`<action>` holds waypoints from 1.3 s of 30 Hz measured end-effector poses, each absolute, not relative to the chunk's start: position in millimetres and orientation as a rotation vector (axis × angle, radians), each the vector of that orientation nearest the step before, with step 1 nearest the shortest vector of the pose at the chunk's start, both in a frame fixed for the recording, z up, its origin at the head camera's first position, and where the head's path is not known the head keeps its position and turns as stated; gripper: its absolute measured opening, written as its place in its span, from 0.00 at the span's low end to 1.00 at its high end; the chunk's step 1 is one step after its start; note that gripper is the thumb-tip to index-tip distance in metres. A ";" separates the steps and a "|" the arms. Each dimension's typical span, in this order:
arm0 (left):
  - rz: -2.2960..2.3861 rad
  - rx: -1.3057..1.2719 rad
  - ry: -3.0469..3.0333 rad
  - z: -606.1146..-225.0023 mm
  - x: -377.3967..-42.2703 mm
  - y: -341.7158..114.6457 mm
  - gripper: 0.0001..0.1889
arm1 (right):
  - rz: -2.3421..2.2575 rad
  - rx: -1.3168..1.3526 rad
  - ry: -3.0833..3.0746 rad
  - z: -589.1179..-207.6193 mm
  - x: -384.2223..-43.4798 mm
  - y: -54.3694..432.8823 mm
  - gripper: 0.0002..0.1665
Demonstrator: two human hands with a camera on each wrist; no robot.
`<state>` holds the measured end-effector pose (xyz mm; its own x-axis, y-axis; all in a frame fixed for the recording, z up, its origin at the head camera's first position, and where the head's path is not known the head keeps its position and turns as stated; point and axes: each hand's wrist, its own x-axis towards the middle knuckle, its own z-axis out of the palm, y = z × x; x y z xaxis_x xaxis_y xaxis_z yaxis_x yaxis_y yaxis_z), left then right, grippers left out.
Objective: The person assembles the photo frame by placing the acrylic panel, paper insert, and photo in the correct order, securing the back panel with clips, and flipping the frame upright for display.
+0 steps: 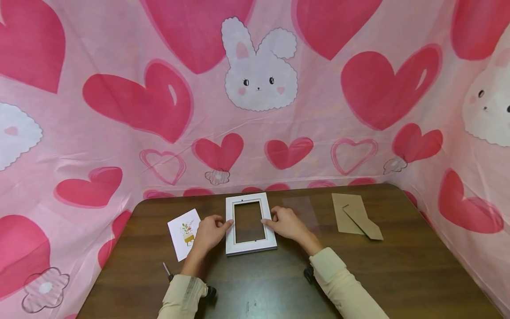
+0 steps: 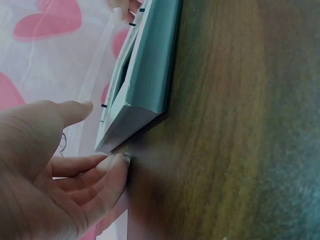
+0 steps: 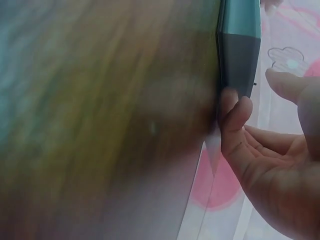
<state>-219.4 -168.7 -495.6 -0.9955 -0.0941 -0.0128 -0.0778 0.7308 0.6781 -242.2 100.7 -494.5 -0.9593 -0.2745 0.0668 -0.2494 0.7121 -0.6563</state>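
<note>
White frame [image 1: 251,247] lies on table [image 1: 255,288], between hands. Left hand [image 1: 209,231]: thumb at frame's left border, fingers loosely bent beside it. Right hand [image 1: 287,223]: thumb over right border, curled fingers at frame's side. Cannot tell whether either hand grips. Card [image 1: 183,228] left of frame; brown backing [image 1: 345,222] well right.
</note>
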 end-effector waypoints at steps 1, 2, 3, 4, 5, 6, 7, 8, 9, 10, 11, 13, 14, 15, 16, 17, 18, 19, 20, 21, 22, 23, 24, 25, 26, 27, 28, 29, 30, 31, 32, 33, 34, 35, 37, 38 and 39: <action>-1.135 0.153 -2.905 -495.4 -219.8 -168.7 0.26 | -1.086 -0.439 2.867 -493.8 -242.8 99.5 0.26; -1.137 0.161 -2.906 -495.4 -220.0 -168.7 0.27 | -1.082 -0.438 2.861 -493.0 -243.2 98.4 0.25; -1.135 0.165 -2.909 -495.1 -220.2 -168.6 0.27 | -1.077 -0.435 2.855 -492.2 -243.5 97.4 0.24; -1.136 0.163 -2.910 -494.6 -220.6 -168.5 0.27 | -1.073 -0.428 2.849 -491.4 -243.8 96.5 0.23; -1.135 0.157 -2.912 -494.3 -220.8 -168.4 0.27 | -1.065 -0.424 2.848 -490.7 -244.2 95.8 0.22; -1.137 0.153 -2.917 -494.0 -221.0 -168.1 0.26 | -1.052 -0.421 2.848 -490.2 -244.6 95.3 0.22; -1.139 0.147 -2.921 -493.7 -221.1 -167.6 0.26 | -1.038 -0.419 2.850 -489.8 -245.0 94.8 0.22; -1.140 0.140 -2.926 -493.7 -221.3 -167.4 0.26 | -1.027 -0.420 2.852 -489.4 -245.5 94.4 0.21; -1.141 0.135 -2.932 -493.5 -221.4 -167.1 0.25 | -1.015 -0.423 2.856 -489.1 -246.0 93.9 0.21; -1.146 0.134 -2.934 -493.5 -221.5 -166.5 0.24 | -1.000 -0.426 2.858 -488.9 -246.5 93.9 0.21; -1.145 0.134 -2.939 -493.8 -221.5 -166.0 0.23 | -0.987 -0.431 2.858 -488.6 -247.1 93.9 0.21; -1.145 0.128 -2.946 -494.4 -221.8 -164.7 0.22 | -0.966 -0.435 2.855 -487.8 -247.7 93.9 0.21; -1.145 0.123 -2.948 -494.6 -222.2 -164.1 0.21 | -0.962 -0.435 2.854 -487.4 -248.2 93.9 0.21; -1.142 0.115 -2.950 -494.7 -222.6 -163.5 0.21 | -0.955 -0.432 2.854 -487.0 -248.6 93.9 0.21; -1.141 0.110 -2.952 -494.5 -223.0 -162.8 0.20 | -0.950 -0.428 2.852 -486.6 -248.9 93.9 0.21; -1.132 0.103 -2.956 -494.7 -223.5 -162.3 0.21 | -0.944 -0.430 2.853 -486.1 -249.0 93.9 0.21; -1.128 0.097 -2.959 -495.0 -223.8 -161.8 0.21 | -0.938 -0.429 2.852 -485.7 -249.0 93.7 0.21; -1.119 0.095 -2.963 -494.8 -224.0 -161.3 0.21 | -0.930 -0.432 2.853 -485.9 -249.4 93.5 0.21; -1.110 0.092 -2.964 -495.0 -224.1 -160.9 0.20 | -0.923 -0.432 2.851 -485.8 -249.3 93.2 0.21; -1.097 0.094 -2.969 -495.3 -223.9 -160.4 0.21 | -0.914 -0.434 2.849 -485.9 -249.3 92.9 0.21; -1.088 0.095 -2.972 -495.6 -223.4 -159.8 0.20 | -0.909 -0.431 2.844 -486.3 -249.2 92.7 0.21; -1.069 0.087 -2.973 -495.3 -223.3 -159.7 0.20 | -0.906 -0.425 2.842 -485.9 -249.3 92.1 0.21; -1.056 0.080 -2.973 -495.1 -223.1 -159.4 0.20 | -0.907 -0.413 2.839 -485.7 -249.5 91.4 0.21; -1.043 0.074 -2.974 -494.8 -222.7 -158.8 0.20 | -0.904 -0.401 2.842 -485.9 -249.5 90.9 0.22; -1.032 0.069 -2.974 -494.8 -222.2 -158.1 0.21 | -0.904 -0.391 2.846 -485.6 -249.3 90.4 0.22; -1.022 0.066 -2.972 -494.7 -221.7 -157.4 0.21 | -0.903 -0.378 2.849 -485.7 -249.3 89.9 0.22; -1.013 0.061 -2.971 -494.6 -221.2 -156.8 0.22 | -0.902 -0.365 2.854 -485.6 -249.1 89.4 0.23; -1.001 0.058 -2.971 -494.6 -220.9 -156.2 0.22 | -0.898 -0.359 2.863 -485.4 -248.8 88.7 0.23; -0.996 0.062 -2.973 -494.7 -220.7 -155.6 0.22 | -0.892 -0.352 2.872 -485.4 -248.5 88.0 0.23; -0.990 0.064 -2.974 -494.7 -220.4 -155.2 0.22 | -0.885 -0.346 2.881 -485.3 -248.2 87.4 0.23; -0.983 0.068 -2.977 -494.8 -220.2 -154.8 0.21 | -0.882 -0.341 2.886 -485.1 -247.9 86.8 0.23; -0.977 0.071 -2.980 -495.0 -220.2 -154.5 0.21 | -0.880 -0.333 2.888 -485.2 -247.6 86.2 0.23; -0.968 0.070 -2.983 -495.2 -220.2 -154.3 0.21 | -0.876 -0.327 2.890 -484.9 -247.2 85.6 0.23; -0.958 0.073 -2.986 -495.5 -220.3 -154.2 0.20 | -0.876 -0.320 2.890 -484.7 -246.9 85.0 0.23; -0.949 0.083 -2.991 -495.4 -220.5 -154.0 0.21 | -0.870 -0.307 2.890 -484.5 -246.7 84.0 0.22; -0.945 0.088 -2.993 -495.4 -220.7 -154.0 0.22 | -0.868 -0.305 2.891 -484.6 -246.7 83.5 0.22; -0.940 0.094 -2.994 -495.2 -221.0 -154.0 0.22 | -0.865 -0.305 2.892 -484.6 -246.7 83.1 0.22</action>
